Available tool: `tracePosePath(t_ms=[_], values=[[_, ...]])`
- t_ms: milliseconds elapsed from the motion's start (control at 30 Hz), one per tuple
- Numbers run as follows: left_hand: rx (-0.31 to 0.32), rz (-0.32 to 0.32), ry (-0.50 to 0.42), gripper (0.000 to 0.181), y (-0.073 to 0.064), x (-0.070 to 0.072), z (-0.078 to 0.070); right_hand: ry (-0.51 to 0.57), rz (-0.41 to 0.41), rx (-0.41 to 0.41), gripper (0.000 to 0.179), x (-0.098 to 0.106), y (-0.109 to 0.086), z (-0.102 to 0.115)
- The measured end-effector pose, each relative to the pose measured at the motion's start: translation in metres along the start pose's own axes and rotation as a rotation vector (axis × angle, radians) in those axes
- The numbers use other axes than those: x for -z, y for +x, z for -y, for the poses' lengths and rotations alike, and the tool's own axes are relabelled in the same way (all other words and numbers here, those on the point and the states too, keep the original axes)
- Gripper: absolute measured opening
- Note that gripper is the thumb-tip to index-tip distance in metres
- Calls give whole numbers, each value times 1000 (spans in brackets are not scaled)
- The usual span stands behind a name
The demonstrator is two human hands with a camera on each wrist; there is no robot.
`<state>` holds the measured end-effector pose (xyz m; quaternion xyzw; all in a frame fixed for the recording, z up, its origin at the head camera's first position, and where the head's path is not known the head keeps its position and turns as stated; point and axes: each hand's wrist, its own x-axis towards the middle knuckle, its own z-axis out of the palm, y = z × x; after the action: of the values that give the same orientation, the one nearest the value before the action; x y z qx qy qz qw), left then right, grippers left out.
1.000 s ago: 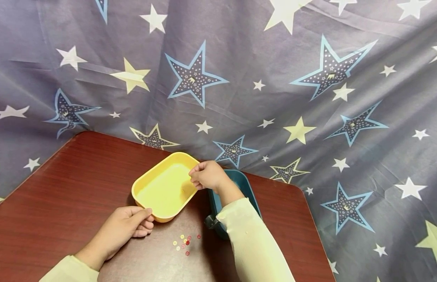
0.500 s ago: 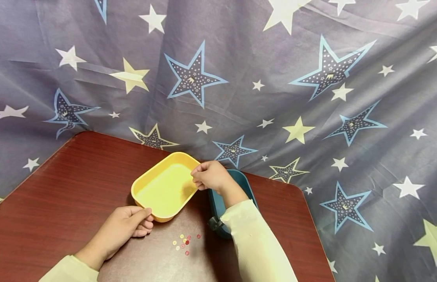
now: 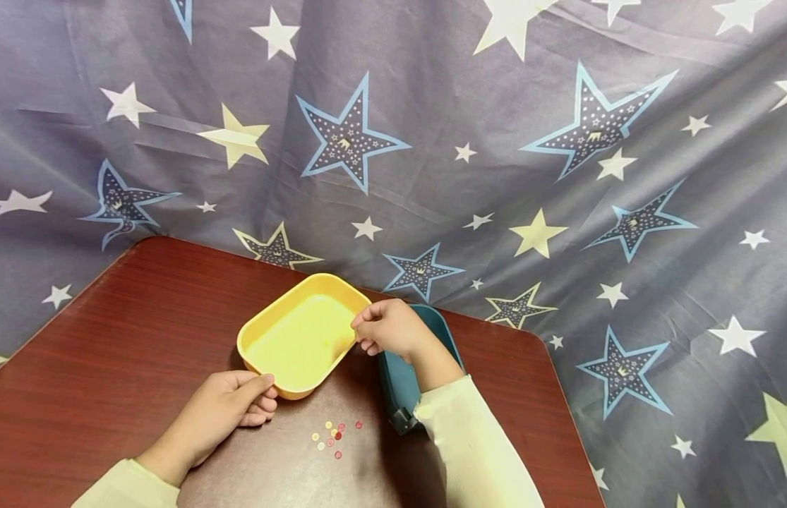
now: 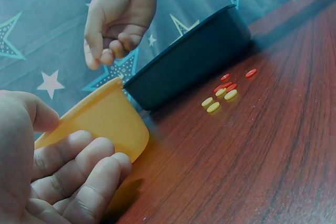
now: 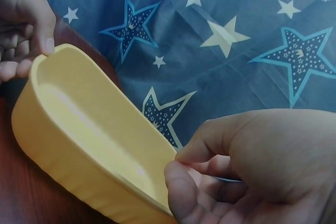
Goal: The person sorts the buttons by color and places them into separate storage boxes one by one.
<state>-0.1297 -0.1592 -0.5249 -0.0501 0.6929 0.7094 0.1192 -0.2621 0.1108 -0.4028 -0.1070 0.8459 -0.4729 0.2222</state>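
Observation:
My left hand [image 3: 237, 402] pinches the near left corner of a shallow yellow plastic tub [image 3: 256, 331], thumb on the rim and fingers curled beneath it. Over the tub's right end is my right hand [image 3: 393, 328]. Its thumb and forefinger tips come together, and the left wrist view has them above the rim, apart from it; whether something small sits between them I cannot tell. Several small red and yellow button-like discs [image 4: 231, 94] lie loose on the table in front of the tub. The tub's far right corner is partly covered by my right hand.
A dark teal tub [image 4: 194, 56] stands to the right of the yellow one, partly under my right forearm in the head view. Both rest on a reddish-brown wooden table [image 3: 177, 303]. Behind hangs a grey star-patterned cloth [image 3: 431, 106].
My right hand has shifted slightly right and nearer to me, uncovering more of the yellow tub's right rim. The left hand, the tub and the loose discs have stayed put.

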Motion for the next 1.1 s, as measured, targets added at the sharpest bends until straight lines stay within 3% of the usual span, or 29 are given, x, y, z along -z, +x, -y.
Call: tracePosePath(t_ms=[333, 600, 800, 1100], values=[[-3, 3, -6, 45, 0, 0, -1, -41, 54, 40, 8, -3, -29, -7], [0, 0, -16, 46, -2, -1, -3, -128, 104, 114, 7, -32, -57, -25], [6, -6, -22, 47, 0, -2, 0, -140, 93, 112, 5, -51, -78, -35], [12, -6, -18, 45, 0, -1, -1, -221, 51, 118, 8, -67, -93, -54]])
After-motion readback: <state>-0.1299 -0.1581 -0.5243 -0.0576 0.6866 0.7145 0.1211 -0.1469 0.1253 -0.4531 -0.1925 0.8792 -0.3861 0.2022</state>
